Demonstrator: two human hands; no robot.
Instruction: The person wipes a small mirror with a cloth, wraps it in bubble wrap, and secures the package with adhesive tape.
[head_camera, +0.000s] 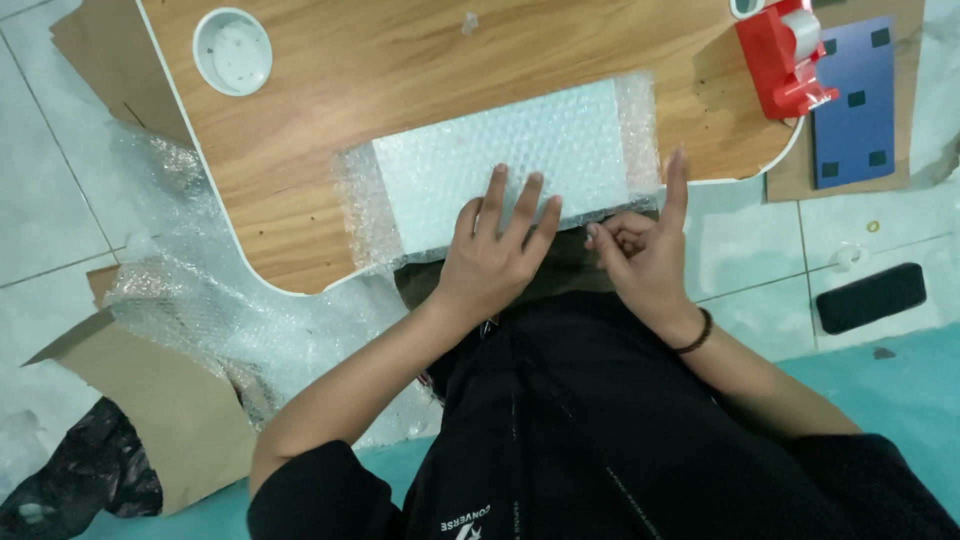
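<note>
Worktop (330, 90) of wood grain with a white rim fills the far middle of the view, and loose bubble wrap (200, 300) spills over its near left edge onto the tiled floor (50, 200), beside a piece of brown cardboard (160, 400). On the worktop's near edge lies a flat white block wrapped in bubble wrap (500, 165), long side running left to right. The left hand (495, 260) lies flat on the block's near edge, fingers (520, 205) spread and pressing down, gripping nothing. The right hand (645, 255) sits just right of it at the block's near right corner, index finger pointing up and the other fingers curled, pinching something too small to make out. A blue board (855, 100) lies far right, a red tape dispenser (785, 50) next to it, a black pad (870, 297) nearer on the floor. A white round cup holder (232, 50) is set in the worktop's far left.
</note>
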